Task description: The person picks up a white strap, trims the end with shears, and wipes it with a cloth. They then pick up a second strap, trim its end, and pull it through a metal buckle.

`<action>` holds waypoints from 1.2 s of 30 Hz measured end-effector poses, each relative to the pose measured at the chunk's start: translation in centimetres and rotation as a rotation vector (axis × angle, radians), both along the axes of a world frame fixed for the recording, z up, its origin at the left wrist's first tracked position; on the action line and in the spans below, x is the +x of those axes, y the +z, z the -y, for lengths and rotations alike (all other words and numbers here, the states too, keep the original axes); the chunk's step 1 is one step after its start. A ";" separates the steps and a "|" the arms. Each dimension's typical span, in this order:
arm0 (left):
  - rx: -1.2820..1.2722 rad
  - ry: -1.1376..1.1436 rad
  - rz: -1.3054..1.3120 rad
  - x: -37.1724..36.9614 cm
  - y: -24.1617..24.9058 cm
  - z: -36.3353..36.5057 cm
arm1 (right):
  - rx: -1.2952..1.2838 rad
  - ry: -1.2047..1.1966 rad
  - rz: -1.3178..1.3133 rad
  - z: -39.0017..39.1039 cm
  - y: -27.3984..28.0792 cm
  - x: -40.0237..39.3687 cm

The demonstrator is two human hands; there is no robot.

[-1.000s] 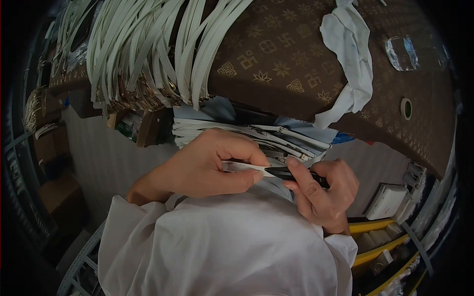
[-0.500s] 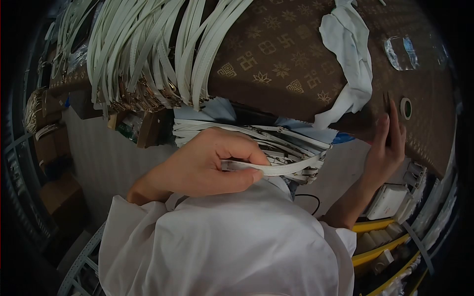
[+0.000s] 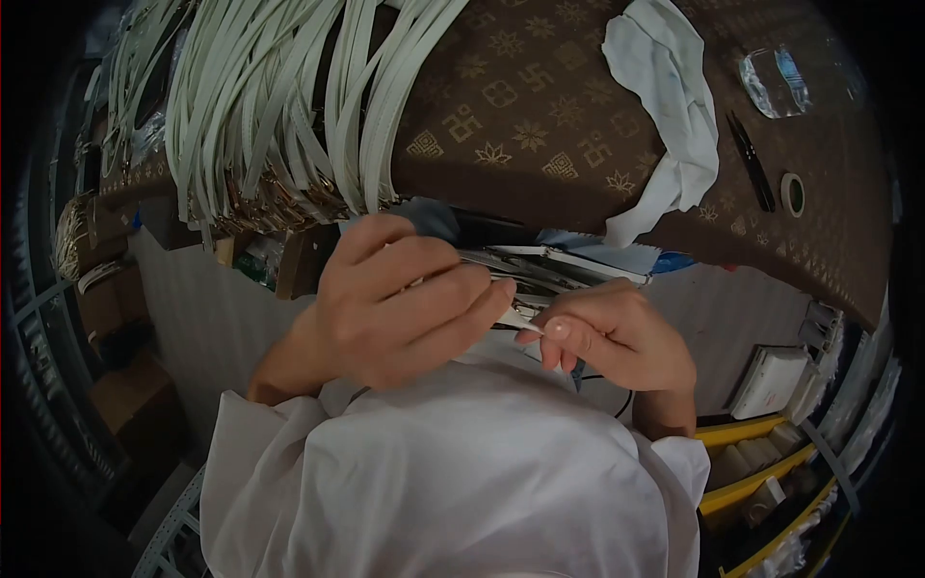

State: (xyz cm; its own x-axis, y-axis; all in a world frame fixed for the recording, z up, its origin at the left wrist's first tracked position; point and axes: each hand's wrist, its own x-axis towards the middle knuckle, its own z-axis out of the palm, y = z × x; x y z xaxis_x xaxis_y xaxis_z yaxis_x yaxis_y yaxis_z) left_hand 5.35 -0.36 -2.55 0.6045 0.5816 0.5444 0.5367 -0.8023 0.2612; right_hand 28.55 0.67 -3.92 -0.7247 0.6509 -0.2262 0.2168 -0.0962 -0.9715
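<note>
A thin white strap (image 3: 521, 320) runs between my two hands in front of my body. My left hand (image 3: 400, 303) is closed around one part of it, the fingers curled and hiding most of what they grip. With thumb and fingertips, my right hand (image 3: 624, 337) pinches the strap's other part. Just behind both hands, a bundle of white straps (image 3: 554, 262) lies across my lap, partly covered by them. Black tweezers (image 3: 752, 166) rest on the brown patterned tablecloth (image 3: 511, 106) at the right, out of both hands.
Many white straps with metal ends (image 3: 260, 106) hang over the table's near edge at the left. A crumpled white cloth (image 3: 674, 106) lies on the table, with a tape roll (image 3: 792, 195) and a clear plastic packet (image 3: 774, 84) further right. Yellow-edged shelves (image 3: 742, 496) stand at lower right.
My right hand has let go of the tweezers, leaving them on the table, and has come inward to pinch the strap. My left hand has turned and curled its fingers around the strap.
</note>
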 end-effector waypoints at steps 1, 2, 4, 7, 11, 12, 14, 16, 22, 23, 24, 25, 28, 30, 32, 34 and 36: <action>0.003 0.000 -0.004 -0.1 -0.1 0.1 | -0.124 0.068 -0.061 0.1 0.0 -0.2; 0.064 0.028 0.029 -0.1 -0.3 0.2 | -0.121 0.069 -0.066 0.3 0.1 -0.4; 0.127 0.051 0.056 -0.2 -0.5 0.3 | -0.084 -0.118 -0.104 1.1 0.5 -0.8; 0.093 0.102 0.070 -0.2 -0.5 0.4 | 0.079 -0.328 -0.037 1.7 0.9 -1.2; 0.059 0.095 0.117 0.0 -1.0 0.5 | 0.146 -0.441 -0.060 2.1 1.4 -1.1; 0.037 0.095 0.148 0.1 -1.2 0.4 | 0.140 -0.418 -0.092 2.0 1.4 -1.0; 0.031 0.088 0.159 0.0 -1.4 0.3 | 0.137 -0.396 -0.124 2.1 1.4 -0.8; 0.028 0.081 0.171 0.3 -1.3 0.2 | -0.073 -0.401 -0.202 2.2 1.2 -0.6; -0.199 0.123 0.193 1.4 -0.6 1.3 | -0.056 -0.632 -0.406 2.5 0.1 -2.1; -0.361 0.123 0.304 2.4 -0.9 0.5 | -0.067 -0.621 -0.346 2.5 0.3 -2.2; -0.528 0.125 0.408 3.4 -1.1 -0.2 | -0.047 -0.635 -0.336 2.5 0.4 -2.4; -0.794 0.122 0.610 4.0 -0.9 -0.1 | -0.024 -0.591 -0.283 2.4 0.4 -2.6; -0.947 0.048 1.020 5.1 -1.5 -0.6 | 0.335 -0.597 -0.125 1.0 0.4 -2.3; -1.102 -0.012 1.257 5.1 -1.3 -0.6 | 0.662 -0.755 0.143 -1.5 0.6 0.1; -1.295 0.055 1.355 4.6 -0.7 -0.3 | 0.919 -0.981 0.462 -4.9 -0.1 3.5; -1.312 0.095 1.225 4.0 -0.6 -0.3 | 1.150 -1.020 0.806 -6.8 -1.5 6.7; -1.352 0.134 1.031 3.8 -0.4 -0.2 | 1.227 -0.947 0.977 -7.7 -2.0 7.9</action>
State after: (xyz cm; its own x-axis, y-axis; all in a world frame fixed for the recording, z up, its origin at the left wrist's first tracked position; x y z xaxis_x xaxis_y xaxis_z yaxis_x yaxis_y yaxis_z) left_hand 9.18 -0.16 -2.98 0.2559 0.9368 -0.2388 -0.2380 0.3004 0.9236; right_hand 36.46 8.33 -5.95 0.0255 0.8201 0.5716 0.9851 0.0765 -0.1537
